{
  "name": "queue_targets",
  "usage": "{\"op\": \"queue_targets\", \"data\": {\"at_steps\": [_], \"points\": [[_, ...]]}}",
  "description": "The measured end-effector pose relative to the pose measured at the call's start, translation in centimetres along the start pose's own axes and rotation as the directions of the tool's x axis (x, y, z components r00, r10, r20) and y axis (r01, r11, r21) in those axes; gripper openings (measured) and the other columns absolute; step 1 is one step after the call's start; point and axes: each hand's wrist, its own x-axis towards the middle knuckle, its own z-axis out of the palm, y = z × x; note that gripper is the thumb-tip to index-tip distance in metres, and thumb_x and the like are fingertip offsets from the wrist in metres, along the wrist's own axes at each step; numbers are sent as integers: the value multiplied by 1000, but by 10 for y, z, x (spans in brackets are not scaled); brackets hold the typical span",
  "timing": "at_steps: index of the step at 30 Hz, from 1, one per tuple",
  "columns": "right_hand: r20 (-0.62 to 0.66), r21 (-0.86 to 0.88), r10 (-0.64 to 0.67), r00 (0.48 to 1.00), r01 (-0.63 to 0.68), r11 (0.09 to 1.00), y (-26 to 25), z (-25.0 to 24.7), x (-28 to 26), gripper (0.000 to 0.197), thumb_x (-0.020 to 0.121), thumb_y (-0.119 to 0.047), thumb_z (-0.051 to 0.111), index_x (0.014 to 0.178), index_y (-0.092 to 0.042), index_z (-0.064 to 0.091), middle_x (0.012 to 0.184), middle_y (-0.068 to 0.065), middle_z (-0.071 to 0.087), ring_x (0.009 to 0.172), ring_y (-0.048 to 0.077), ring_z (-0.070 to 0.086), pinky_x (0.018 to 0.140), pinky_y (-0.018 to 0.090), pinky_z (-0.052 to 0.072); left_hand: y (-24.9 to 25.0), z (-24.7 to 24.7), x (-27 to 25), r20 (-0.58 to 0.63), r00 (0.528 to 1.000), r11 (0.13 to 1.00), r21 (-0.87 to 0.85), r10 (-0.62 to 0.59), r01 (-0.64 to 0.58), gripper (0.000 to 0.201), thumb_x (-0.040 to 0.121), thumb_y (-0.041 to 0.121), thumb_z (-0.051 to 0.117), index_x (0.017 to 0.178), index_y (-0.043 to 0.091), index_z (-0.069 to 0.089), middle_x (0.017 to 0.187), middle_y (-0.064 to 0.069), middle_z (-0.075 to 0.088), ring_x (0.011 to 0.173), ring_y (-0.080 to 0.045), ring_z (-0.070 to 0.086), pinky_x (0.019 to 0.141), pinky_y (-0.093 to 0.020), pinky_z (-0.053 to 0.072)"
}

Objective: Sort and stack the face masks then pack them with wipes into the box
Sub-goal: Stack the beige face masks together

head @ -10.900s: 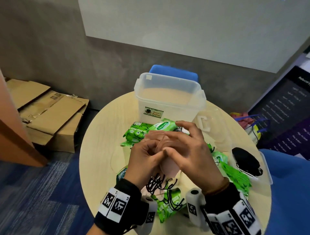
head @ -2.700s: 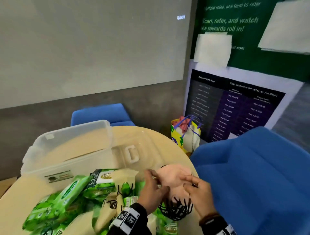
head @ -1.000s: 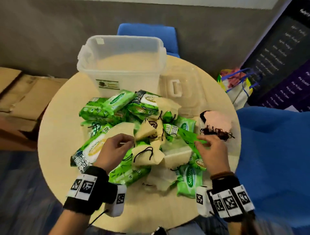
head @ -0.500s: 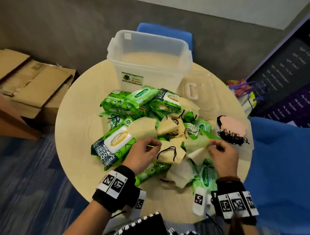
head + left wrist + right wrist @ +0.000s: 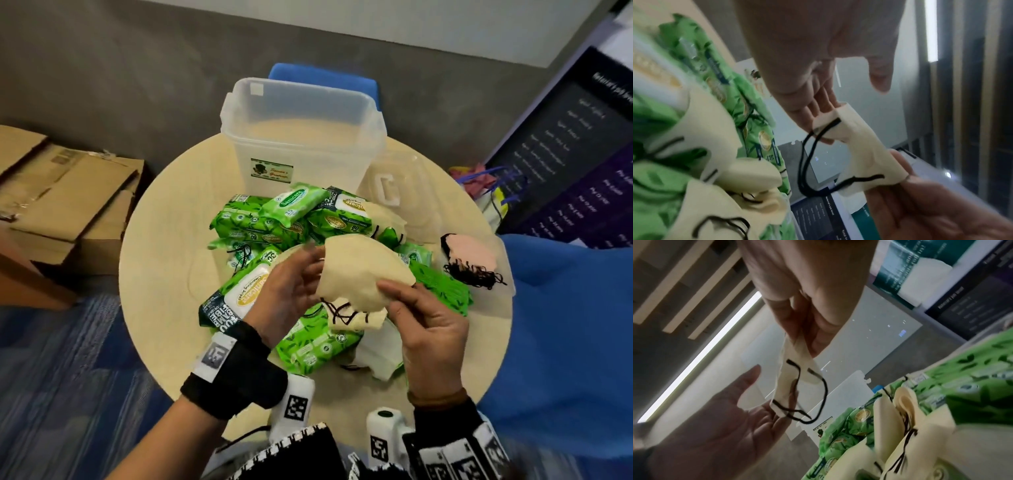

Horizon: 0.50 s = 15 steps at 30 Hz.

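A cream face mask (image 5: 359,267) with black ear loops hangs above the pile. My right hand (image 5: 394,291) pinches its lower right edge between thumb and fingers. My left hand (image 5: 308,270) is open, its straight fingers touching the mask's left end (image 5: 830,116). The right wrist view shows the pinched mask (image 5: 795,378) and the flat left palm (image 5: 725,418). More cream masks (image 5: 356,320) lie among the green wipes packs (image 5: 260,222). A stack of pink masks (image 5: 469,250) sits at the right. The clear box (image 5: 301,113) stands open and empty behind the pile.
The box's clear lid (image 5: 397,185) lies right of the box on the round table (image 5: 161,240). A blue chair (image 5: 565,325) stands at the right, another behind the box. Flattened cardboard (image 5: 61,192) lies on the floor at left. Bags sit by a poster at right.
Both hands have risen off the pile with one cream mask. The right hand now pinches it and the left hand has opened against its end. The camera has tilted slightly.
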Motion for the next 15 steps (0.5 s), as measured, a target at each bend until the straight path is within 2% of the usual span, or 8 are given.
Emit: {"op": "queue_targets", "data": {"at_steps": [2, 3, 6, 8, 10, 11, 13, 15], "points": [[33, 86, 80, 996, -82, 993, 0, 0, 4, 29, 74, -4, 63, 87, -25, 78, 94, -1, 75, 97, 18, 67, 88, 34, 53, -1, -5, -2, 6, 996, 993, 74, 87, -87, 34, 73, 20, 68, 104, 7, 64, 87, -5, 70, 66, -11, 67, 57, -21, 55], [60, 135, 112, 992, -119, 984, -1, 1, 6, 25, 72, -11, 62, 87, -21, 79, 95, 4, 75, 98, 22, 67, 88, 36, 53, 0, -6, -4, 16, 994, 990, 79, 112, -113, 29, 73, 13, 67, 102, 7, 65, 87, -3, 72, 69, -11, 68, 59, -23, 56], [89, 209, 222, 971, -236, 949, 1, 13, 10, 10, 75, -6, 69, 80, -9, 78, 87, 11, 74, 86, 22, 69, 73, 30, 57, -4, -13, -9, 28, 990, 987, 85, 136, -138, 26, 75, 1, 71, 101, 6, 67, 88, -1, 74, 71, -12, 68, 56, -22, 53], [92, 134, 284, 954, -295, 946, 9, 24, 12, 11, 77, 1, 69, 78, -8, 77, 82, 12, 74, 79, 19, 70, 68, 28, 58, -8, -19, -11, -27, 989, 977, 161, 146, -140, 26, 74, 5, 76, 98, 1, 68, 83, -5, 74, 66, -14, 64, 52, -22, 48], [134, 43, 349, 928, -357, 933, 19, 33, 16, 11, 78, 3, 69, 81, -5, 77, 82, 15, 73, 78, 22, 69, 73, 33, 58, -10, -31, -10, -108, 983, 976, 178, 148, -127, 34, 69, 12, 79, 98, -3, 68, 89, -14, 73, 74, -22, 64, 64, -31, 50], [168, 4, 378, 911, -384, 923, 23, 38, 18, 9, 79, 2, 69, 82, -2, 76, 82, 16, 72, 78, 24, 69, 74, 34, 58, -9, -37, -10, -142, 978, 977, 172, 151, -126, 33, 69, 12, 77, 98, -2, 68, 90, -14, 73, 78, -24, 65, 68, -34, 51], [219, -107, 425, 878, -411, 905, 30, 48, 25, 6, 79, 2, 69, 82, 0, 75, 79, 13, 72, 76, 24, 67, 73, 33, 57, -5, -52, -10, -217, 958, 969, 199, 187, -144, 23, 73, 5, 71, 95, 1, 67, 80, -5, 73, 70, -21, 65, 62, -27, 52], [228, -259, 420, 878, -361, 896, 36, 58, 36, 6, 80, -1, 70, 81, -4, 75, 78, 13, 73, 75, 23, 67, 76, 33, 58, 2, -66, -9, -308, 923, 961, 222, 229, -165, 20, 71, 4, 68, 91, 4, 64, 71, 2, 71, 62, -15, 63, 54, -22, 50]]}}
